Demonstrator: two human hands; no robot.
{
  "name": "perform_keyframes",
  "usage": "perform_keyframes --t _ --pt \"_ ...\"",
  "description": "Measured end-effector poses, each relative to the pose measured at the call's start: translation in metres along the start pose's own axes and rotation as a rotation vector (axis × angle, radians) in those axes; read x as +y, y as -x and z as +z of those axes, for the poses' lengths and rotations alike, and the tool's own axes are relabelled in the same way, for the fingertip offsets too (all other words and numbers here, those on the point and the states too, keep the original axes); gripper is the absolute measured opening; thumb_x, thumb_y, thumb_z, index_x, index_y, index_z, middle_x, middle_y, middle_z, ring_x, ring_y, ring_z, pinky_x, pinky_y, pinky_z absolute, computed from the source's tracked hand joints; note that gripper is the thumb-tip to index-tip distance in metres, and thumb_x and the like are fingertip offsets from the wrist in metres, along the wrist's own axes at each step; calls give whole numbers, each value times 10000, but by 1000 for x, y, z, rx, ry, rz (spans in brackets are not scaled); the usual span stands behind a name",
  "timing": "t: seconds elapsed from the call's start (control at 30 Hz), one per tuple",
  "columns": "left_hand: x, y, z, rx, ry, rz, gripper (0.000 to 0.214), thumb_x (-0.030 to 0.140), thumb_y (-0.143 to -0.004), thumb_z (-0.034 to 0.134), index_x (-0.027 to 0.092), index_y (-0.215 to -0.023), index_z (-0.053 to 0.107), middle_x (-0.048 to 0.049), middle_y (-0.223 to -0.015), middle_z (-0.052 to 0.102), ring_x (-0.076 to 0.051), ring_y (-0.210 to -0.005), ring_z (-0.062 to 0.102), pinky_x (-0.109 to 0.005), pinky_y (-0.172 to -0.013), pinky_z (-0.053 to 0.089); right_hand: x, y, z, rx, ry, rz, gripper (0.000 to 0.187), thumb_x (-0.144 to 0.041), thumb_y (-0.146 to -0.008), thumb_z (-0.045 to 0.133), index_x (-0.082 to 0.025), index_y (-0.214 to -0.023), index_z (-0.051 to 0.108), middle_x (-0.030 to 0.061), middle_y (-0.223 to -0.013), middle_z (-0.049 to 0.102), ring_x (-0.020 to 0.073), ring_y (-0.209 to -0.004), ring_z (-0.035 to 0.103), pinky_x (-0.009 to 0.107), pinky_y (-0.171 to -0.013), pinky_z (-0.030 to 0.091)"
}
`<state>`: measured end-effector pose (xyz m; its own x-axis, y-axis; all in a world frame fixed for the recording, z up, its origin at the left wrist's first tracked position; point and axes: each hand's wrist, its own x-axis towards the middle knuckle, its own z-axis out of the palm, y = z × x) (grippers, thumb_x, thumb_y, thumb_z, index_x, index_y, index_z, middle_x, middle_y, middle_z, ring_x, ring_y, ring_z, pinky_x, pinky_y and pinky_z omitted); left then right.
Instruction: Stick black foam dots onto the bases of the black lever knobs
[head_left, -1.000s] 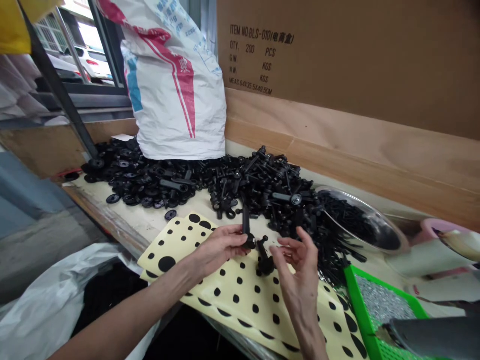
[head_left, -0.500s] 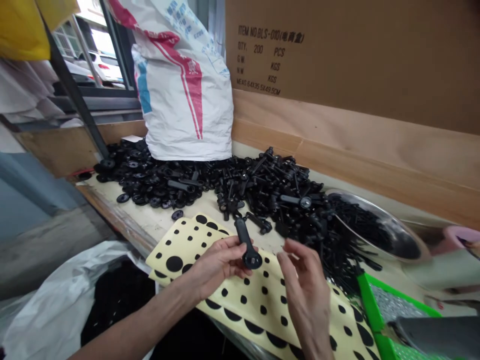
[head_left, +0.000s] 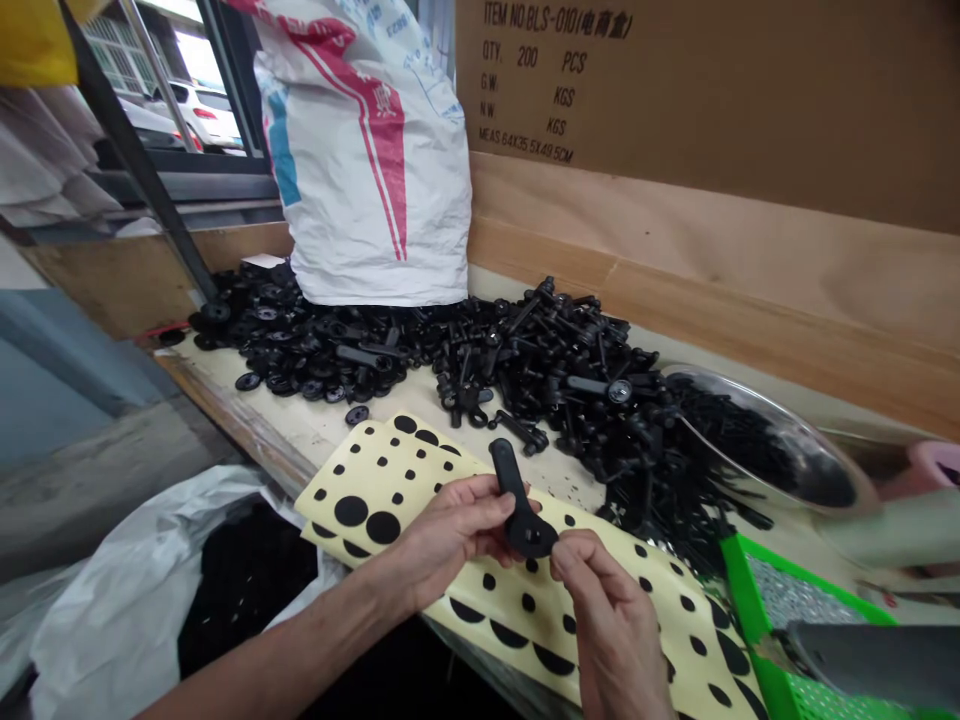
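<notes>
Right fingers (head_left: 571, 556) reached black handle's (head_left: 523, 520) round end.

Workshop, small parts in bulk. Beige tabletop (head_left: 427, 405) carries a heap of loose black plastic parts (head_left: 525, 360) at the clock centre; shiny round metal bowl (head_left: 832, 480) of thin black sticks at 3 o'clock, bright-green plastic tray (head_left: 742, 590) of tiny silvery bits at 4. White red-printed sack (head_left: 435, 200) at 11, brown cardboard carton (head_left: 712, 100) marked "QTY. 200 PCS" at 1.
</notes>
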<state>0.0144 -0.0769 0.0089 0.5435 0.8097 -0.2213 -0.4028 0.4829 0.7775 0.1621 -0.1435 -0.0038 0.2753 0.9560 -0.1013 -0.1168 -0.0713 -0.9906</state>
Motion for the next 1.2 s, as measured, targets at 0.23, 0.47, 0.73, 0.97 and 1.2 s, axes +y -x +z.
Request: perform_keyframes --t 0.23,0.47,0.73,0.97,1.2 --pt "-3 -1 0 -12 -37 -6 275 318 -865 629 104 -1030 675 -99 -895 675 -119 -658 618 -217 -604 457 7 -1 -1 37 24 7 306 -468 -777 683 -204 -669 570 -17 -720 492 148 -714 414 255 -680 343" --pt "-9 -2 -2 -18 -37 -10 272 319 -859 636 116 -1035 679 -110 -964 672 -115 -664 611 -225 -621 467 10 -2 -4 32 18 26 286 -457 -784 673 -201 -693 584 -9 -737 496 159 -730 439 264 -693 367" --pt "-8 -1 -3 -15 -35 -7 283 334 -851 644 114 -1027 682 -113 -949 673 -125 -674 614 -229 -621 470 8 0 -1 30 20 39 263 -442 -790 674 -204 -699 606 -1 -768 560 164 -760 481 267 -725 384" --pt "-9 -2 -4 -17 -28 -8 286 332 -850 647 110 -1027 681 -105 -891 675 -130 -671 620 -230 -616 467 8 -1 1 47 27 33 264 -440 -777 683 -201 -690 614 -3 -731 579 165 -738 507 267 -709 397" --pt "-7 -1 -4 -2 -28 -14 291 354 -827 671 121 -1000 691 -92 -862 676 -131 -661 610 -240 -625 463 9 0 1 24 24 44 253 -432 -795 668 -200 -710 614 7 -762 593 171 -746 513 277 -718 403"
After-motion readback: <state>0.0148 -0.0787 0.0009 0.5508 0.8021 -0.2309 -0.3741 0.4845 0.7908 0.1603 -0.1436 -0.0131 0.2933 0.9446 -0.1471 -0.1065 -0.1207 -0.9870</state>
